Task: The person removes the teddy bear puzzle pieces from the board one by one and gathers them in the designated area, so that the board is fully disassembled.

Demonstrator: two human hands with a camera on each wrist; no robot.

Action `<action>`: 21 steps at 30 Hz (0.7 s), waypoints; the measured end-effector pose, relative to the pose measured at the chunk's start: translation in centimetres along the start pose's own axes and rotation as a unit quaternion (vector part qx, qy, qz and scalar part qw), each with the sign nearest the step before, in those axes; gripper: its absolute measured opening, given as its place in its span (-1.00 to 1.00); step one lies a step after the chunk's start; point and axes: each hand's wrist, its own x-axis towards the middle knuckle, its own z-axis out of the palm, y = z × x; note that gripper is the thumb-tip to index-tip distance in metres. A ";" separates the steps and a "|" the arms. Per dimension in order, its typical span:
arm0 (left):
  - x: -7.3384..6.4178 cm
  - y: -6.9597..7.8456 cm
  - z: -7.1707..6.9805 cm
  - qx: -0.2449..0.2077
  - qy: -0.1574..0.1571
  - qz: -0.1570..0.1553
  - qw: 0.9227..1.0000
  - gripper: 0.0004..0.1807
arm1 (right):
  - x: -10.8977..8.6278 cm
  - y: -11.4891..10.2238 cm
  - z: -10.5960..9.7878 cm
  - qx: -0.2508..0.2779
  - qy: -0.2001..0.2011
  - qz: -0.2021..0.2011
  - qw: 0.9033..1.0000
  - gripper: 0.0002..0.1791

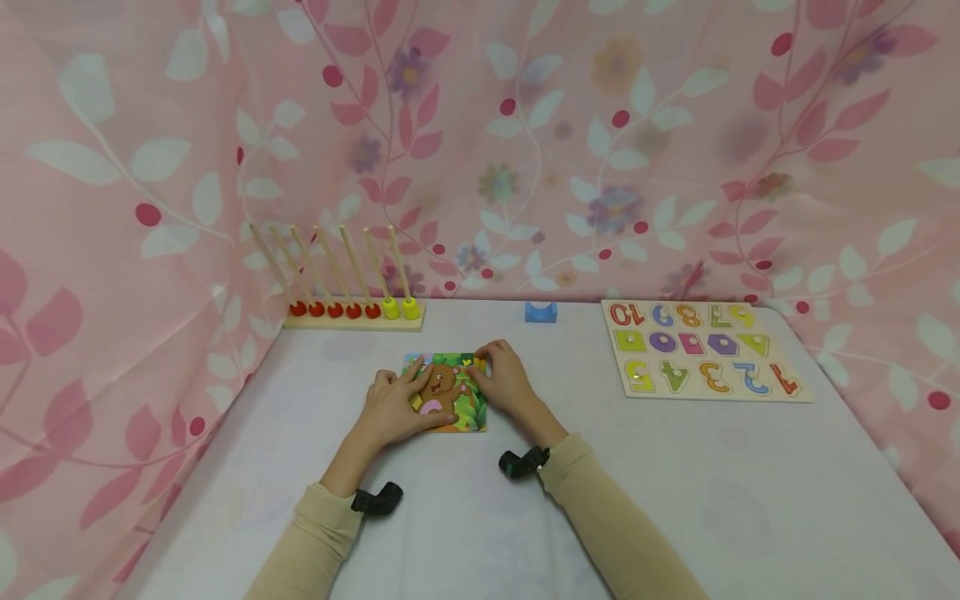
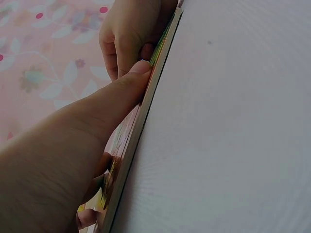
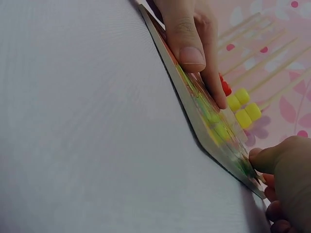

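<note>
A small square picture puzzle (image 1: 471, 419) with a brown bear on a green ground lies flat on the white-covered table. My left hand (image 1: 393, 408) rests on its left part, fingers spread, thumb stretched along the near edge. At the far right corner my right hand (image 1: 504, 379) pinches a puzzle piece, a bit of orange showing by the fingertips in the head view. The right wrist view shows the right thumb (image 3: 262, 159) at the corner of the board (image 3: 182, 99), the other fingers curled below. Most of the piece is hidden by the fingers.
Behind on the left stands a wooden peg counter (image 1: 352, 321) with red and yellow beads. A blue block (image 1: 540, 312) sits at the back. To the right lies a number and shape board (image 1: 712, 390). Pink floral cloth (image 1: 480, 167) hangs behind.
</note>
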 end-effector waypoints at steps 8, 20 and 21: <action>0.0 -0.1 0.1 0.010 0.004 0.006 1.000 0.26 | 0.0 -0.2 -0.2 0.033 0.021 0.008 0.999 -0.71; 0.1 -0.2 0.3 0.013 0.009 0.011 1.000 0.25 | 0.2 -0.3 -0.3 0.068 0.041 0.021 0.997 -0.78; 0.1 -0.2 0.3 0.012 0.008 0.011 1.000 0.25 | 0.2 -0.3 -0.3 0.072 0.041 0.023 0.996 -0.78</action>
